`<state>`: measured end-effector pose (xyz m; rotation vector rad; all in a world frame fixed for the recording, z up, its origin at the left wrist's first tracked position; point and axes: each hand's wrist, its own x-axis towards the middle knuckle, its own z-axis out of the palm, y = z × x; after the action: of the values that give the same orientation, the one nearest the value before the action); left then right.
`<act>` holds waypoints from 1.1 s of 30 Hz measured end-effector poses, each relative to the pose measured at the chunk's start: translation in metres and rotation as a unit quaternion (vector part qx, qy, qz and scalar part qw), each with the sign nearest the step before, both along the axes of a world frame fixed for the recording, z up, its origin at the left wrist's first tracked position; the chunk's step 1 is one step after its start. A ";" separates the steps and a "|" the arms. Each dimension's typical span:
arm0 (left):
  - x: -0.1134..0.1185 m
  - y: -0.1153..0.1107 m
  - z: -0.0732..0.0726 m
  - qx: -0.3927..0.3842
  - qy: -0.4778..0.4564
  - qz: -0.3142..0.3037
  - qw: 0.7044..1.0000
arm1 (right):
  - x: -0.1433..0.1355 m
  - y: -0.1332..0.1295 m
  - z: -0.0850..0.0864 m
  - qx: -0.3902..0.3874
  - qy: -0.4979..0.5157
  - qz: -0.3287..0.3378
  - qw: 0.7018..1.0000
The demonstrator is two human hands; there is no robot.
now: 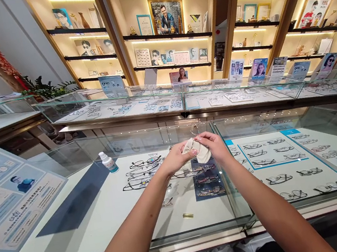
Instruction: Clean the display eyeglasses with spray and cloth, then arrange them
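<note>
The left hand and right hand grip a pale cloth between them, above the desk and toward its far edge. A thin round rim shows just beyond the fingers. A small white bottle stands left of rows of glasses.

We're in an optician's shop: eyeglass frames fill the glass display case below the grip, more glazed cases run beyond it, and farther off, lit shelves show eyewear posters.
</note>
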<state>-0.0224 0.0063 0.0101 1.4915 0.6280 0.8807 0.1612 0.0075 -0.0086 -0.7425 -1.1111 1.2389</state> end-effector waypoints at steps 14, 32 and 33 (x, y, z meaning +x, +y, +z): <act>0.013 -0.004 -0.003 0.010 -0.027 0.069 0.997 | 0.002 -0.005 0.007 0.068 -0.063 0.014 0.996; 0.021 -0.004 -0.013 0.057 -0.038 0.113 0.991 | -0.002 -0.006 0.006 0.026 -0.029 0.023 0.999; 0.021 -0.003 -0.015 0.054 -0.038 0.116 0.991 | -0.002 -0.006 0.006 0.031 -0.032 0.023 0.999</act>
<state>-0.0016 0.0032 -0.0046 1.4923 0.7167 1.1620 0.1592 0.0016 -0.0028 -0.7172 -1.2200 1.2217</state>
